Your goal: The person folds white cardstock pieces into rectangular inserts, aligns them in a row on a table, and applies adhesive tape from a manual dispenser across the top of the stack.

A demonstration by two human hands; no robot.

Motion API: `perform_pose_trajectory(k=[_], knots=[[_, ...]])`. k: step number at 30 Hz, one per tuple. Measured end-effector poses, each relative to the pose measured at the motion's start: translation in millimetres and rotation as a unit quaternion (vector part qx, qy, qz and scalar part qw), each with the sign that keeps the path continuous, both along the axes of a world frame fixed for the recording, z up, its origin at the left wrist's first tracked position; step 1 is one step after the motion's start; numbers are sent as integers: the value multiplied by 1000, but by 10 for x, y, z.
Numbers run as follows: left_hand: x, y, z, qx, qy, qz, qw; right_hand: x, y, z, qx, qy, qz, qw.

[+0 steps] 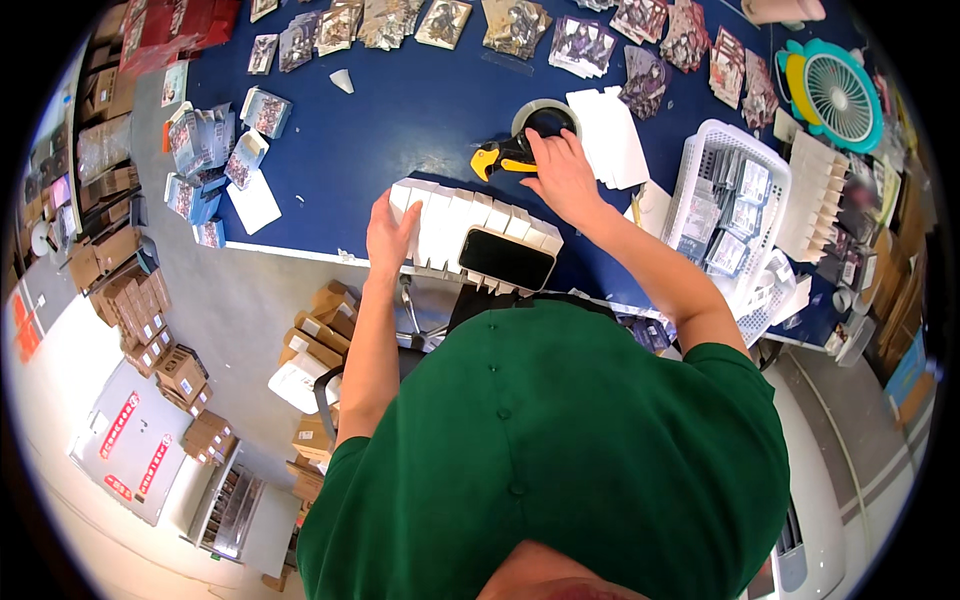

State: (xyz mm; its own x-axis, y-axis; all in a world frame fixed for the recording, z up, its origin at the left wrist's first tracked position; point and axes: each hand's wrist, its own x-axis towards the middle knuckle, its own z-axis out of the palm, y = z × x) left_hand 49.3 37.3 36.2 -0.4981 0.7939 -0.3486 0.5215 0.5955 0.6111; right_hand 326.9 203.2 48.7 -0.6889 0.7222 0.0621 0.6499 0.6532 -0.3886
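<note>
My left hand point(388, 238) is wrapped round the left end of a row of folded white boxes point(450, 220), near the table's front edge. A black phone point(507, 259) lies on top of that row, screen up. Beyond the row, my right hand point(565, 175) closes on a yellow and black tape dispenser point(493, 158), its thumb on the near side. My right fingers partly cover the dispenser's handle. Behind it a roll of tape point(546, 104) lies flat. White paper sheets point(610, 137) lie just right of my right hand.
Stacks of picture cards point(583, 46) line the blue table's far side. To the right stand a white basket point(775, 165) of small packs and a teal fan point(838, 95). Opened small boxes point(200, 140) sit at the left. Cardboard boxes point(318, 335) are on the floor.
</note>
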Motion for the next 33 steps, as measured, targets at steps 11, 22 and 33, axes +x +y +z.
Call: perform_pose_trajectory(k=[11,22,33], knots=[[-97,-76,-1,63,-65,66,994,20,476,294,-473,164,-19,865],[-292,-16,-213,145,-253,134,947,-1120,866,200,-631,-37,17,774],[-300,87,-185,208,-443,249,836,-1821,1024,-65,-657,-170,36,733]])
